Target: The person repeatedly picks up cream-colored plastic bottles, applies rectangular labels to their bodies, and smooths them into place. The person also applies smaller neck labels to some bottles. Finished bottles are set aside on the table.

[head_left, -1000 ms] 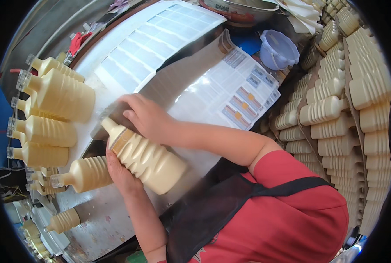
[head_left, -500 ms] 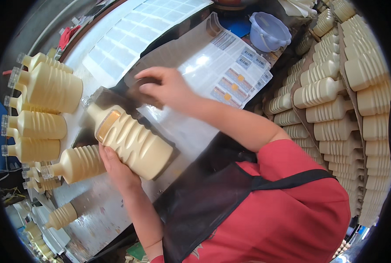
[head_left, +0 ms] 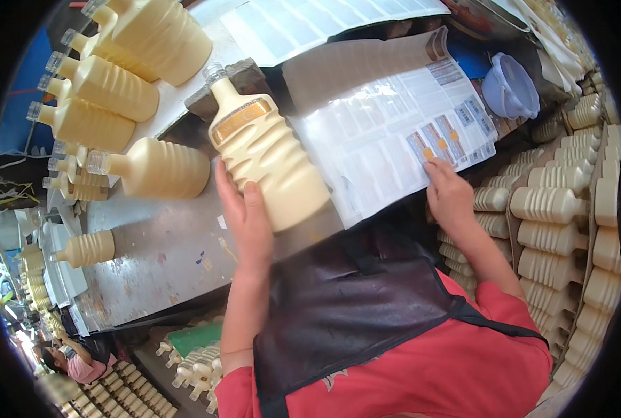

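A cream, ribbed bottle (head_left: 279, 174) with a clear threaded neck lies tilted on the work table, an orange label (head_left: 243, 120) on its shoulder. My left hand (head_left: 246, 217) grips its lower left side, thumb on the front face and the other fingers along the edge. To the right is a glossy sticker sheet (head_left: 366, 132), partly bare, with printed orange and barcode stickers left near its right end. My right hand (head_left: 451, 198) is at the sheet's near edge, fingers curled together and fingertips on an orange sticker. Its thumb is mostly hidden.
Several cream bottles (head_left: 115, 87) crowd the table's left side, one (head_left: 164, 168) close to my left hand. A dark block (head_left: 230, 87) sits behind the held bottle. A lavender bucket (head_left: 511, 87) stands back right. Stacked bottles (head_left: 547, 209) line the right; another person (head_left: 81, 359) is far left.
My right hand has moved from above the table beside the bottle to the stickers at the sheet's near edge. The left hand still holds the bottle. The view has shifted.
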`<state>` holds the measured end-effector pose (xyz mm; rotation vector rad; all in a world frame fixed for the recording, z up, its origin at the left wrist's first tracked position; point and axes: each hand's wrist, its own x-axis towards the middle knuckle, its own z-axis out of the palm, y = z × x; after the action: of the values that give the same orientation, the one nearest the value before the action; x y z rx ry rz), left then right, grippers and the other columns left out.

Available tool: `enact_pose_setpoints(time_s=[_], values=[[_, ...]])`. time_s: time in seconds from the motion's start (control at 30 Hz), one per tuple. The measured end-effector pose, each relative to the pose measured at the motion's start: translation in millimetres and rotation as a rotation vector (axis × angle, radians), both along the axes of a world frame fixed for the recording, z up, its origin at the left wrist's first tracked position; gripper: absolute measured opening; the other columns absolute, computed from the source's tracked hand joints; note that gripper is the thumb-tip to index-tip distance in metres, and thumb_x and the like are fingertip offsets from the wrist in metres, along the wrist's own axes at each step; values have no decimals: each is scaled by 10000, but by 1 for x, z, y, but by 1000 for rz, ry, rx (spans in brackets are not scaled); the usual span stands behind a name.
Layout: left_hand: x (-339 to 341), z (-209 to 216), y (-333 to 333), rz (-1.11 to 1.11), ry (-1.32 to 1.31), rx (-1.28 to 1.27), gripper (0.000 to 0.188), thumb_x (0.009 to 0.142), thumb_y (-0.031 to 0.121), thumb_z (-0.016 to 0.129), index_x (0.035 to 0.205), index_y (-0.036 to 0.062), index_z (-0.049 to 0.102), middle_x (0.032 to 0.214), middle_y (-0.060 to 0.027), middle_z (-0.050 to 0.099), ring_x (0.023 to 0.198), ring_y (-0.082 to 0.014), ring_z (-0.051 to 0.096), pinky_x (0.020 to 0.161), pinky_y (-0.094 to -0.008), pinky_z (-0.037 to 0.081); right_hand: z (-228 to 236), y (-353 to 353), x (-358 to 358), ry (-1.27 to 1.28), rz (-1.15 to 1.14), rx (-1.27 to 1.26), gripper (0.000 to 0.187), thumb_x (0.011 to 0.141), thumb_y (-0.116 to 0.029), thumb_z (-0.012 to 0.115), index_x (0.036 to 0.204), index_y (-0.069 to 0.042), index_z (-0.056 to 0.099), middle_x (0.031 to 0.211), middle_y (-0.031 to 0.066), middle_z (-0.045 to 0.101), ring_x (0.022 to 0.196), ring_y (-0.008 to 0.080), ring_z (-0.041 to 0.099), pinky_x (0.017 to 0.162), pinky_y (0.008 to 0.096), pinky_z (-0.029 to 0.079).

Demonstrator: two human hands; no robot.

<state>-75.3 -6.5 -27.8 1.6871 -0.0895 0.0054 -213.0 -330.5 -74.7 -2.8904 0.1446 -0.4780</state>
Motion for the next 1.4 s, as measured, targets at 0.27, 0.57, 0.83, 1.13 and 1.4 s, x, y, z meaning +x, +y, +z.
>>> enact_pose_setpoints(time_s=[0.27,0.57,0.83,1.13,1.4], values=[[2,-9,7,1,-19,-20,598,1082,161,488,1588,-37,237,1605,-245,342,1477,-307,357,1217,-415,270,-3,7,-11,-23,104,-75,487,812,-32,641,1299,-23,633,1382,109,630,754,237,701,656,358,575],[-23,-25,13,-10,-39,-7,726,1024,223,598,1596,-17,220,1615,-261,300,1510,-345,297,1232,-448,227,-21,-22,-16,-123,227,-223,383,833,-41,630,1211,-57,691,1270,56,697,767,209,712,660,312,571],[-43,-25,25,-37,-324,285,882,892,293,776,1559,-22,291,1590,-231,340,1485,-369,327,1222,-460,244,-6,-43,-8,-96,321,48,155,888,-91,690,1029,-47,737,1065,82,758,826,254,735,713,344,594],[-41,37,-33,-577,-547,284,543,847,86,718,1368,33,573,1393,-181,598,1310,-314,567,1069,-409,462,91,10,36,524,113,1221,291,992,-205,628,1137,19,744,1001,97,773,533,67,546,507,205,446],[-24,56,-30,-516,-447,316,226,782,-29,775,996,14,714,964,-94,724,928,-252,693,861,-349,535,146,56,69,493,404,1100,117,885,1,719,991,12,765,982,73,751,680,48,611,545,203,472]])
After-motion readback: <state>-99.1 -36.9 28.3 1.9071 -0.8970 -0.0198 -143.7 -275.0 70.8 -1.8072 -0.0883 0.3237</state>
